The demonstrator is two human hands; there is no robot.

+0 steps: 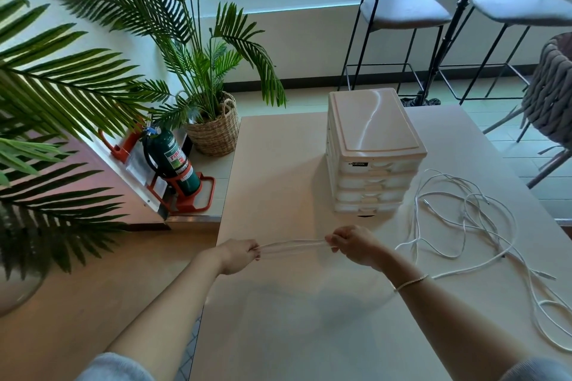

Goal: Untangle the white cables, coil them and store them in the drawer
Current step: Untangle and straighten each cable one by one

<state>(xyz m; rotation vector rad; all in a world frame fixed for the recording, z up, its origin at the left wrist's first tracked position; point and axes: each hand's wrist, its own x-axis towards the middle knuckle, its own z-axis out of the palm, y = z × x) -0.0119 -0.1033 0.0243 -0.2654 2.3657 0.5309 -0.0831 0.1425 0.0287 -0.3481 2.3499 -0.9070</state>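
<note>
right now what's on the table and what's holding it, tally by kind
hands: 2, left and right, both gripping a stretched cable bundle
drawer unit: 1
loose cable tangle: 1
total: 5

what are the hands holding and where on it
A folded bundle of white cable, stretched taut: left hand grips one end, right hand the other.

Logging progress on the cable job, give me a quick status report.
Left hand and right hand both grip a folded white cable stretched between them. Remaining cables tangled on table, right. Drawer unit shut. Nothing blocking.
</note>
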